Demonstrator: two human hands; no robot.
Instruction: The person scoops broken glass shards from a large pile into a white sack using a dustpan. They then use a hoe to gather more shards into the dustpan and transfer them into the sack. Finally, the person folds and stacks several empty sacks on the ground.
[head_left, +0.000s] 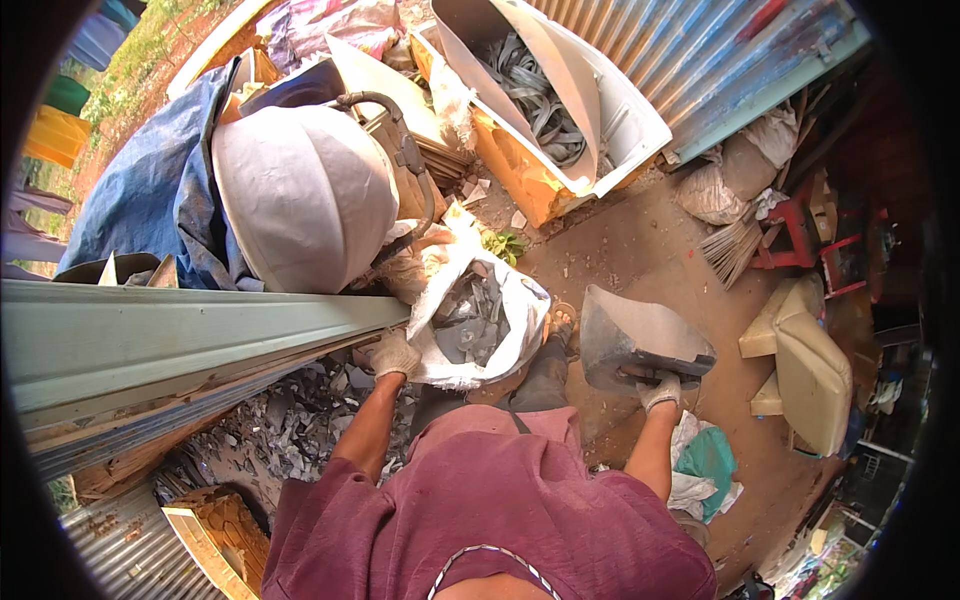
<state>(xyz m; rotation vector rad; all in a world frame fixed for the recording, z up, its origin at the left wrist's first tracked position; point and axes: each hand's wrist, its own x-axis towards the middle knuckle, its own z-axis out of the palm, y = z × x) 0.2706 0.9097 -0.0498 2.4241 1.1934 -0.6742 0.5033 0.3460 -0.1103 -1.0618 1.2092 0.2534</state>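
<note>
My left hand, in a pale knit glove, grips the near left rim of an upright white sack. Grey broken pieces show inside the sack's wide mouth. Out to the right, my right hand, gloved as well, is closed on the near edge of a grey plastic scoop. The scoop's wide curved lip points away from me, and its inside looks bare. My right fingers are partly hidden by the scoop's edge.
Grey shards cover the ground at left below a pale green metal beam. A foam-sided box of grey strips stands ahead. A white rounded cover is at far left. Cream cushions and a red plastic frame lie right.
</note>
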